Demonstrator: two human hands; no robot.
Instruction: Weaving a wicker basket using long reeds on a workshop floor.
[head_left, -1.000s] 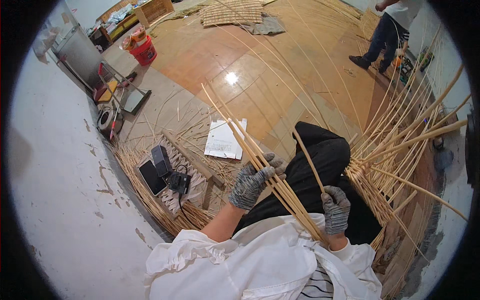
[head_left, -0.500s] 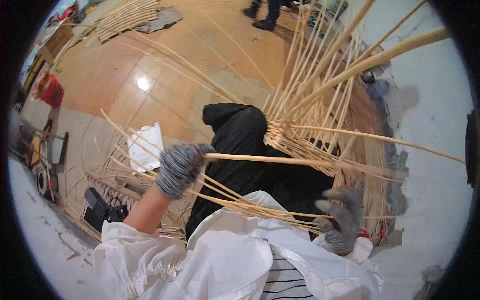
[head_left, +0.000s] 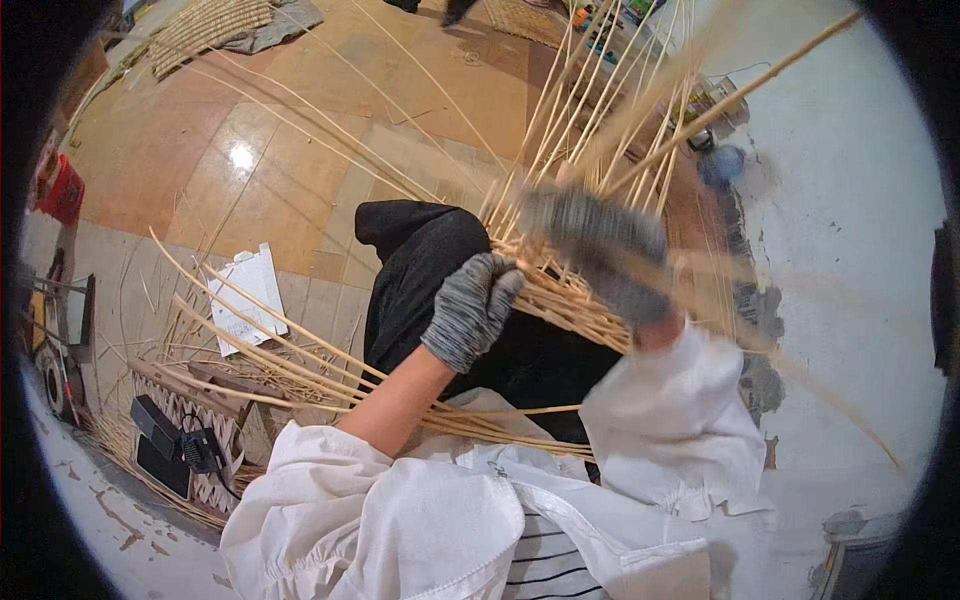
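A half-woven wicker basket (head_left: 575, 308) of pale rods rests on the black cloth (head_left: 415, 270) across my lap, its long upright rods (head_left: 560, 130) fanning away from me. My left hand (head_left: 472, 310), in a grey knitted glove, is closed on the basket's left edge, thumb and fingers pinched at the weave. Over the base of the uprights is my right hand (head_left: 600, 245), gloved alike and smeared by motion, so its grip cannot be made out. A blurred rod runs from near it toward the lower right. Several loose rods (head_left: 270, 352) lie across my lap under my left forearm.
White cardboard (head_left: 250, 300) lies on the floor at left, near a black device (head_left: 165, 445) with a cable. A red container (head_left: 63, 190) stands farther left. A pale wall (head_left: 840, 300) runs along the right. A slatted bundle (head_left: 210, 35) lies at the far left.
My left hand has let go of a long rod and moved right to the weave. My right hand has risen from the lap to the uprights. The view has shifted right.
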